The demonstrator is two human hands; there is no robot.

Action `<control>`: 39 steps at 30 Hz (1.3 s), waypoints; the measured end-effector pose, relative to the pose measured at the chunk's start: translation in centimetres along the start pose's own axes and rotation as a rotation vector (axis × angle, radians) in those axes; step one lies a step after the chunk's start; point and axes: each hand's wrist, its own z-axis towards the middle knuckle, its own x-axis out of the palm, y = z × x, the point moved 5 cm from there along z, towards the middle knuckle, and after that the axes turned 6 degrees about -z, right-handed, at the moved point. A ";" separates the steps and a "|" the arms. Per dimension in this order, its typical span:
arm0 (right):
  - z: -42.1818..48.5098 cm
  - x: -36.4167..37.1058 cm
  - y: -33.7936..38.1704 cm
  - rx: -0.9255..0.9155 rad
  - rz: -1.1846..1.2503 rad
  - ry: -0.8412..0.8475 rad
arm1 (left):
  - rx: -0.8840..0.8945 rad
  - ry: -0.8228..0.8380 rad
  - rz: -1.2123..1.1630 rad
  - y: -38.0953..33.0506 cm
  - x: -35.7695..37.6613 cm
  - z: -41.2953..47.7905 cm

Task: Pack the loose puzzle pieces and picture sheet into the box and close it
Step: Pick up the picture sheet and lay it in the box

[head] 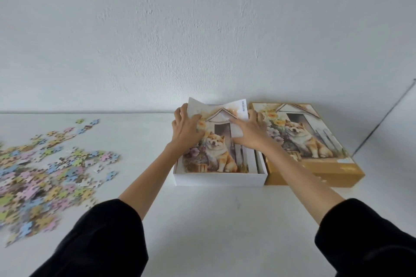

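A white open box (219, 179) stands on the table near the wall. The picture sheet (219, 148), printed with a dog and a kennel, lies inside it, its far edge curling up against the wall. My left hand (186, 129) presses on the sheet's far left part, thumb on top and fingers at the edge. My right hand (248, 134) lies flat with spread fingers on its far right part. The yellow box lid (315, 148) with the same dog picture rests right of the box. Loose puzzle pieces (45, 168) are scattered at the left.
The white table (213, 220) runs up to a white wall. A dark cable (382, 119) slants down the wall at the far right. My black sleeves fill the lower corners of the view.
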 end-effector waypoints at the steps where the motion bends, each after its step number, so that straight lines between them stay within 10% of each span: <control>1: 0.0 0.3 0.1 -0.012 -0.044 0.016 | 0.010 0.012 0.045 0.1 0.3 -0.1; 39: 5.2 3.5 1.4 -0.040 0.107 0.149 | -0.013 0.433 0.083 0.0 4.1 3.6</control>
